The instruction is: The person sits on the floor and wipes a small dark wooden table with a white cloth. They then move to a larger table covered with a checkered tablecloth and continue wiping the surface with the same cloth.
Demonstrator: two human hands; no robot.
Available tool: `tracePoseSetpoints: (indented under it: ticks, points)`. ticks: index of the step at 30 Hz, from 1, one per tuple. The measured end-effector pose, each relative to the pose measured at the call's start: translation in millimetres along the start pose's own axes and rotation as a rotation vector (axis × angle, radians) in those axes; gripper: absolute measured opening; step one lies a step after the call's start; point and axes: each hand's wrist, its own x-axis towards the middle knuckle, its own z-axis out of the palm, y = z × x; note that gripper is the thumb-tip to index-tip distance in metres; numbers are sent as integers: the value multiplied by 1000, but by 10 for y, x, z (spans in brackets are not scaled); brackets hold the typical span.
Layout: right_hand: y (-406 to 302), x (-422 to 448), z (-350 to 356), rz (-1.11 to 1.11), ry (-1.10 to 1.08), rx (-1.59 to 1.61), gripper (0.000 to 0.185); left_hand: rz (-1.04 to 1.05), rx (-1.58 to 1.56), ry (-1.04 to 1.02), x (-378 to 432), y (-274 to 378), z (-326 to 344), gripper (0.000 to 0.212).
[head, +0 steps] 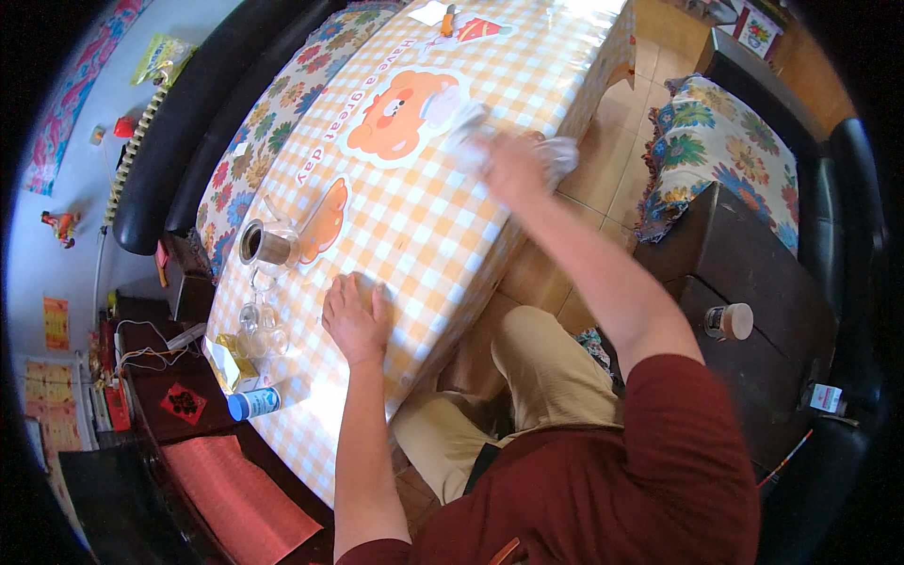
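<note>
My right hand [512, 166] holds a whitish cloth [561, 155] against the right edge of a table under a checked tablecloth [417, 233]. Hand and cloth are blurred. The cloth lies beside a printed bear face [395, 116]. My left hand [355, 318] rests palm down on the tablecloth, fingers somewhat spread, with nothing in it. To its left stands a glass teapot [286, 233] with a metal strainer [265, 246]. Several small clear glasses [261, 328] are grouped below the teapot, near a yellow box [236, 360] and a blue-capped container [254, 404].
An orange-handled tool [448, 21] lies on white paper at the far end. A sofa with a floral cover [282, 106] runs along the left side. On the right, another floral-covered seat [734, 155] adjoins a dark surface bearing a jar [729, 321]. Cables [159, 353] lie at lower left.
</note>
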Motion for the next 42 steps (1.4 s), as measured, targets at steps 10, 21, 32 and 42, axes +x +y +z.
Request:
tracePoseSetpoints:
  ticks: [10,21,32,42]
  points:
    - [-557,-358,175,-511,-115,229,36,-45,-38,-45,-38,-67,-44,53]
    - [-491,612,368,-145,7,58,44,-43,-53,-57,40,40,-59,52]
    - [-472,1391,447,-206,-98,116,34,-42,-48,-82,47,47,-149,53]
    - [-1481,1416,775,-175,-111,247,27,-85,-68,-105,17,24,-185,54]
